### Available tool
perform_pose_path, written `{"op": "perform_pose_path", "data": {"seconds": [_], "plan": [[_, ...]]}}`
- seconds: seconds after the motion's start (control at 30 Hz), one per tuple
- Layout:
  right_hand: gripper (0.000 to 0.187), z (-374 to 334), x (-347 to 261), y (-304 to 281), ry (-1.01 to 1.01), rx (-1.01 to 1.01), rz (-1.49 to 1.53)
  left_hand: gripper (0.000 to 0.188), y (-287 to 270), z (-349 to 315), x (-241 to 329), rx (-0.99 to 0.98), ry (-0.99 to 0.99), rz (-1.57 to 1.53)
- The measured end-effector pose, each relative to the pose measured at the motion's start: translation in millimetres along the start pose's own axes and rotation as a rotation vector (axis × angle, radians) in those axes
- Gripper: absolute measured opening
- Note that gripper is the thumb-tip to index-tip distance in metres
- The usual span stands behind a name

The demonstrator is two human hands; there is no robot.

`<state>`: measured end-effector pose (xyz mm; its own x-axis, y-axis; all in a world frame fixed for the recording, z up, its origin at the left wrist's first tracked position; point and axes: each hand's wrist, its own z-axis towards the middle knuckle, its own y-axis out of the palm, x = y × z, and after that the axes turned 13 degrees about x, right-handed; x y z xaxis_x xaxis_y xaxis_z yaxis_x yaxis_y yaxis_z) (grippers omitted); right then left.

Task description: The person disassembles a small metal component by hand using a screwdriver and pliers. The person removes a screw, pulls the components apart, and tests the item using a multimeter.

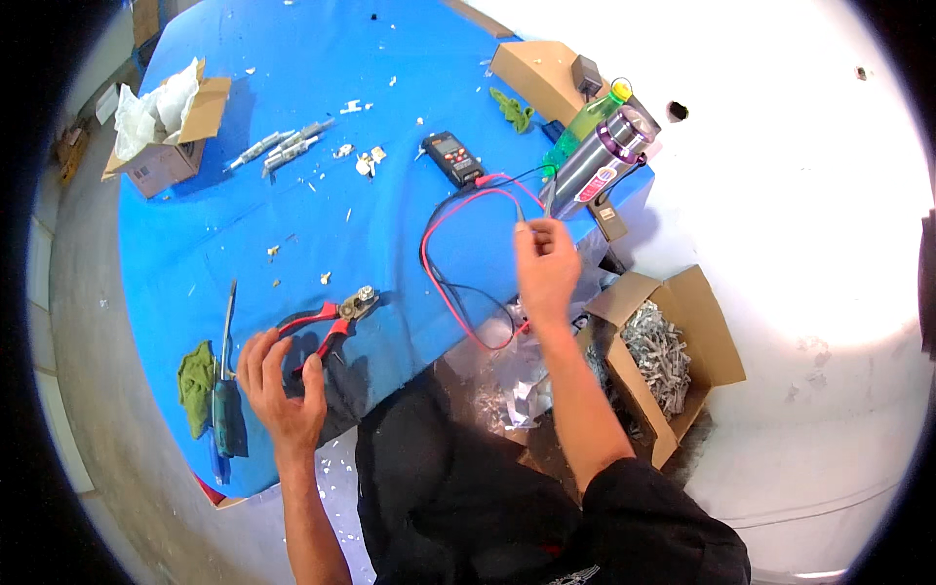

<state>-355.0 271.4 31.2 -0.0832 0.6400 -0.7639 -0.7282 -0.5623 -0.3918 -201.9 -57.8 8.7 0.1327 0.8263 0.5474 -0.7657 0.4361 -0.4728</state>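
1 red-and-white sticker [593,185] on steel flask [611,156] near right grip [547,261]

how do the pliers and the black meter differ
The pliers have two spread handles, partly red; the meter is a mostly black block. The pliers carry no wires; the meter has red and black leads. The pliers lie near the left hand; the meter lies farther away. Both rest on the blue cover.

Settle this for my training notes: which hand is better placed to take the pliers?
Likely the left hand: it's open by the pliers; the right hand is farther, near the flask.
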Motion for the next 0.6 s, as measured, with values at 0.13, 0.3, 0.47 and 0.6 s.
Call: {"op": "perform_pose_path", "data": {"seconds": [0.13,0.3,0.47,0.6], "plan": [[0.059,52,28,-6,0.076,-0.146,-0.426,0.032,-2,-1,-2,-0.003,0.015,0.023],[0.049,64,43,11,0.097,-0.404,-0.511,0.031,-1,0,-1,-0.004,0.017,0.035],[0.049,75,53,16,0.078,-0.505,-0.511,0.031,0,0,0,-0.030,0.047,0.051],[0.045,80,43,-1,0.154,-0.580,-0.268,0.031,-4,0,-1,-0.008,0.082,0.041]]}}
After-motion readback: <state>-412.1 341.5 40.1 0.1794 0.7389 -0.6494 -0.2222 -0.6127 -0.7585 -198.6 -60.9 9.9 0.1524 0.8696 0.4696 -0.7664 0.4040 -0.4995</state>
